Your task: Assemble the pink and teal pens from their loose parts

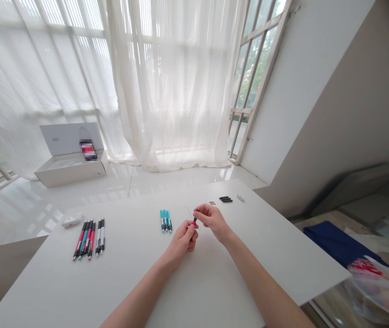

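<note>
My left hand point(182, 238) is closed around the barrel of a red pen point(193, 223), which it holds tilted above the table. The fingers of my right hand point(214, 220) pinch a black grip piece point(196, 217) at the pen's upper end, where it meets the red barrel. Whether the two parts are joined cannot be made out. Thin clear pen refills point(189, 210) lie just beyond my hands. To the left are several turquoise pen barrels point(165, 221). Right of my hands sit small metal springs point(212, 203), several black grips point(226, 199) and small silver tips point(241, 198).
On the white table point(129, 282), several red, turquoise and white pens point(85, 239) lie at the left beside a white earphone case point(71, 220). An open white box point(73, 171) stands on the sill. A plastic bag point(382, 287) and blue cloth point(341, 241) are at the right.
</note>
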`<state>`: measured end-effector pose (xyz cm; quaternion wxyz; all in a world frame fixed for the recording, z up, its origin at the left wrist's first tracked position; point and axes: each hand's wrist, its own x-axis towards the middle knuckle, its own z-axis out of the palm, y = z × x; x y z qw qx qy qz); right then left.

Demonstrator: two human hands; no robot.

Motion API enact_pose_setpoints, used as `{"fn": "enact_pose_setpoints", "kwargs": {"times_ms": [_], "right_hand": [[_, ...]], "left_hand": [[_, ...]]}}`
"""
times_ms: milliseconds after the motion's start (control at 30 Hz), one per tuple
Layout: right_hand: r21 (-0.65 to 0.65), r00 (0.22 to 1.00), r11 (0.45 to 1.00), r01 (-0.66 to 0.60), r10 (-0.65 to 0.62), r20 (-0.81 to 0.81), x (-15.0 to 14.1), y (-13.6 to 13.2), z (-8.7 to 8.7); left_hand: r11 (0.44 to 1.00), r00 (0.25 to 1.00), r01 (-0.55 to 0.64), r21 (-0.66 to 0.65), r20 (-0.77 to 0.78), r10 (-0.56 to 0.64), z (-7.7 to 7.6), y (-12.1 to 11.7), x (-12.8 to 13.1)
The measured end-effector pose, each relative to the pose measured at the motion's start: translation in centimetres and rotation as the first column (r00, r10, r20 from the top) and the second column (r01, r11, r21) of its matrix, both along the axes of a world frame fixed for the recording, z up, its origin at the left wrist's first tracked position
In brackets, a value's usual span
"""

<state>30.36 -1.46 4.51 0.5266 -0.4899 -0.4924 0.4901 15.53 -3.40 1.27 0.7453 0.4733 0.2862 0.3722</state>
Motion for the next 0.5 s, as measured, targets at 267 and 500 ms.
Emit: {"fn": "enact_pose_setpoints", "kwargs": {"times_ms": [267, 500], "right_hand": [[-0.068, 0.989, 0.99, -0.126, 0.12, -0.09, -0.3, 0.2, -0.8], [-0.054, 0.97, 0.989, -0.137, 0.123, -0.211, 0.0, -0.1, 0.1]], "left_hand": [[0.994, 0.994, -0.098, 0.049, -0.038, 0.1, -0.4, 0.1, 0.1], [0.996, 0.996, -0.083, 0.044, -0.023, 0.084, -0.3, 0.4, 0.2]]}}
